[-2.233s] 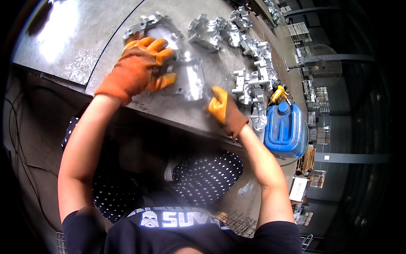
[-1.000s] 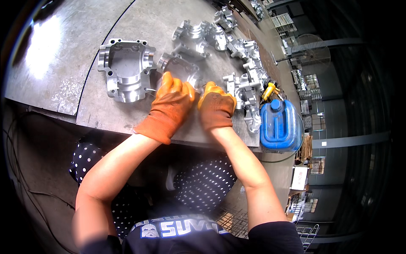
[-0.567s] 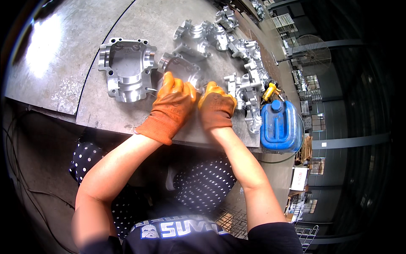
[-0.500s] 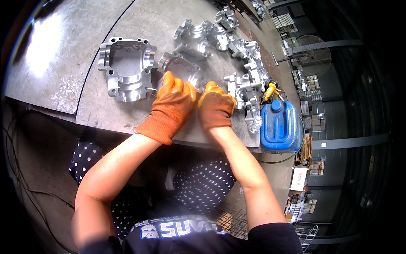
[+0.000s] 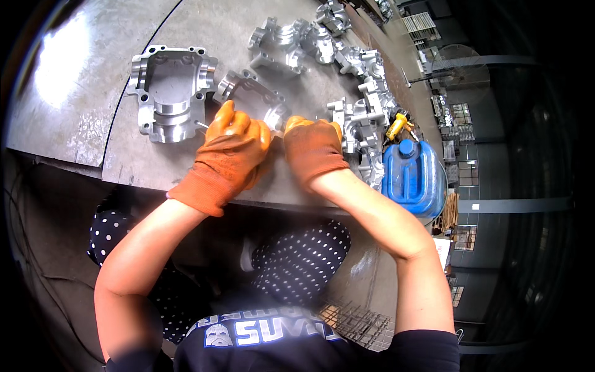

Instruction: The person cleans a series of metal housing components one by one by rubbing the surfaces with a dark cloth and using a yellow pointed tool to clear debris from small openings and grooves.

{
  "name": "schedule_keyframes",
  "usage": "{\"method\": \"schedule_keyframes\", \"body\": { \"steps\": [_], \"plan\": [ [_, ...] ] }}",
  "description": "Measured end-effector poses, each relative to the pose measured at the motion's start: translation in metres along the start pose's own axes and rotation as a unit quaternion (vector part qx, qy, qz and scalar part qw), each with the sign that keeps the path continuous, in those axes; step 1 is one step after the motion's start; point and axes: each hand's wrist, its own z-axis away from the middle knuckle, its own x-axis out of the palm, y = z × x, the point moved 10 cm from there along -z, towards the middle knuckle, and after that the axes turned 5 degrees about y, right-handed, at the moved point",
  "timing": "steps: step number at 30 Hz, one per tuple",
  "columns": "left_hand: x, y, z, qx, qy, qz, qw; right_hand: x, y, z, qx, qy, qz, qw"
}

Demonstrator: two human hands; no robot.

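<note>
Both hands wear orange gloves and are at the near side of a silver cast-metal housing (image 5: 251, 94) lying on the metal table. My left hand (image 5: 230, 149) is closed, and the tip of a thin metal rod (image 5: 202, 125) sticks out on its left side. Close beside it, my right hand (image 5: 313, 147) is curled into a fist at the housing's near right corner. Whatever its fingers grip is hidden beneath the glove. A larger open housing (image 5: 170, 105) rests to the left, its hollow facing up.
Several more silver castings (image 5: 356, 121) form a curved row along the back and right of the table (image 5: 80, 118). A blue jerrycan (image 5: 412, 177) stands at the right edge, next to a yellow tool (image 5: 396, 127). A large fan (image 5: 458, 71) is farther off.
My right elbow has swung outward and the right wrist has turned, bringing that fist slightly left. The left hand has moved slightly left. The whole view has shifted a little.
</note>
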Motion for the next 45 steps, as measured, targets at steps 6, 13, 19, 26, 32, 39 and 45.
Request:
{"method": "schedule_keyframes", "body": {
  "steps": [6,13,19,26,32,39,45],
  "plan": [
    [-0.015,-0.003,0.024,0.014,-0.106,0.037,0.994,-0.014,-0.019,0.016,-0.156,-0.042,-0.066,0.985],
    [-0.037,-0.01,0.039,0.07,-0.134,0.053,0.987,-0.022,-0.041,0.03,-0.279,-0.029,-0.151,0.948],
    [-0.044,-0.013,0.039,0.118,-0.161,0.04,0.979,-0.014,-0.049,0.03,-0.339,-0.085,-0.223,0.91],
    [-0.049,-0.007,0.036,0.136,-0.166,0.045,0.976,-0.016,-0.028,0.039,-0.292,-0.154,-0.468,0.819],
    [-0.057,-0.005,0.016,0.049,-0.072,0.091,0.992,-0.021,-0.008,0.046,-0.133,-0.067,-0.8,0.58],
    [-0.116,-0.129,0.041,-0.055,-0.024,-0.075,0.995,-0.034,-0.049,0.056,-0.121,0.211,-0.619,0.746],
    [-0.096,-0.059,0.049,-0.007,-0.083,-0.11,0.99,-0.022,-0.017,0.029,-0.162,0.255,-0.337,0.892]
  ]
}}
